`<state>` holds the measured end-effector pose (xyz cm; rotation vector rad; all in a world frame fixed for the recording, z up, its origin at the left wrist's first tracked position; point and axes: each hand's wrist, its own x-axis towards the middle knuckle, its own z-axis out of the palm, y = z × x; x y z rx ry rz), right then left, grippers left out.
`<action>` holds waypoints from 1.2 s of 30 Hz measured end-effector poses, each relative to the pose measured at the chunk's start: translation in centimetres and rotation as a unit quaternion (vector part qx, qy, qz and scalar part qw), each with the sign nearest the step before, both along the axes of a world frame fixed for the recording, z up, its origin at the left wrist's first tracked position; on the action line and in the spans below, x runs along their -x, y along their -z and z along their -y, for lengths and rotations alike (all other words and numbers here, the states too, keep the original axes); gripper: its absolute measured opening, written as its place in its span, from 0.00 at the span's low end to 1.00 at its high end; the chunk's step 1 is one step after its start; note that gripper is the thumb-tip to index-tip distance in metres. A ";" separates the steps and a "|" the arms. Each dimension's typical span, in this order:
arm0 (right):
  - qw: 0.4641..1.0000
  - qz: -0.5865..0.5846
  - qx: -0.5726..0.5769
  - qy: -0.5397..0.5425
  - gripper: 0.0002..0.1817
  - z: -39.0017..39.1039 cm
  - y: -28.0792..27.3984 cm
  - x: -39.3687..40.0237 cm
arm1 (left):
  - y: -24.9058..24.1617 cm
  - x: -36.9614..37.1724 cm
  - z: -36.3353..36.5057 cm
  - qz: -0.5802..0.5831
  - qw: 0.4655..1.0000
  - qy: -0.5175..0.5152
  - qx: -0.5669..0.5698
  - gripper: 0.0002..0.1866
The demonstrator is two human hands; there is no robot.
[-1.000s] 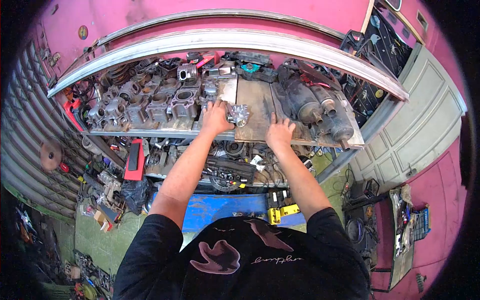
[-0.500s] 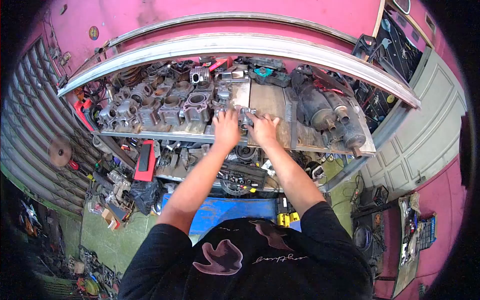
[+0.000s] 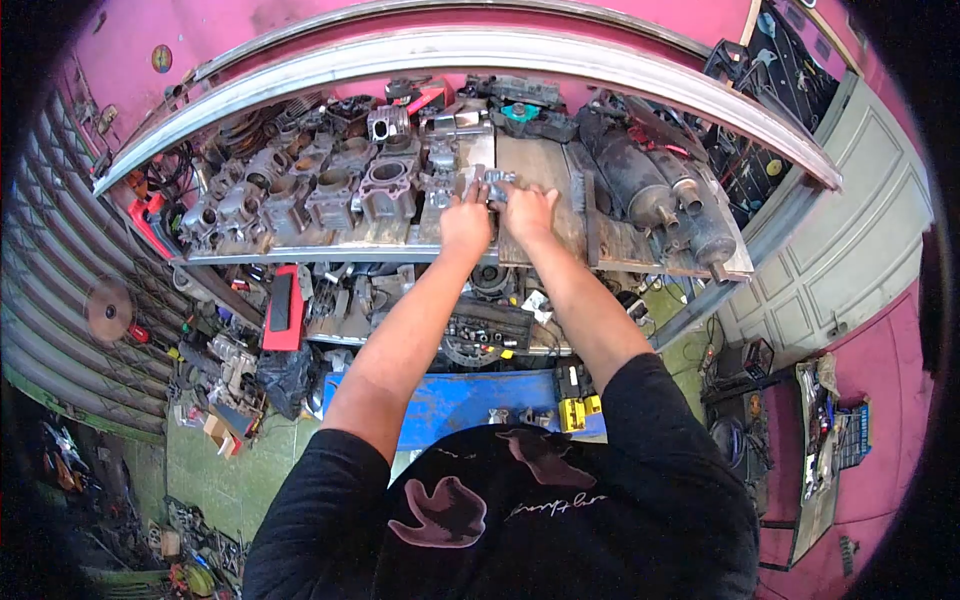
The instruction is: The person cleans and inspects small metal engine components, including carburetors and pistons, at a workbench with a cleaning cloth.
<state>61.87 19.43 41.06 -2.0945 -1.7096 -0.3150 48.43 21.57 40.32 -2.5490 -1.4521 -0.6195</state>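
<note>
On the upper shelf board [image 3: 535, 155], my two hands are close together at a small silver metal engine part [image 3: 498, 177]. My left hand [image 3: 466, 220] is at its left side, fingers bent against it. From the right, my right hand [image 3: 530, 212] reaches it with the index finger and thumb; the other fingers are curled. The fingertips partly hide the part. Just left of my left hand lie more silver metal pieces [image 3: 440, 188]. Beyond them stands an engine cylinder block [image 3: 388, 190] with a round bore facing up.
Several more cylinder blocks [image 3: 335, 198] line the left of the shelf. Dark exhaust mufflers [image 3: 635, 180] lie at its right. A metal rail [image 3: 480, 52] crosses above. Below are a black tool tray [image 3: 485, 325], a red box [image 3: 285, 310] and a blue surface [image 3: 450, 400].
The view has shifted slightly. My hands have come closer together around the silver part, and my right hand's fingers are more curled than before.
</note>
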 end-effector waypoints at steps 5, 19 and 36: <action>1.000 -0.024 0.017 -0.001 0.17 -1.3 -0.6 0.5 | -0.7 -1.1 -0.7 -0.043 0.992 -0.050 0.111 0.36; 0.995 0.019 0.071 0.062 0.14 -5.8 -1.0 -0.5 | -1.2 -3.2 -5.0 -0.030 0.976 -0.055 0.207 0.36; 0.996 0.022 0.069 0.053 0.14 -9.3 -0.3 -1.7 | -2.3 -5.3 -5.6 -0.040 0.956 -0.090 0.278 0.50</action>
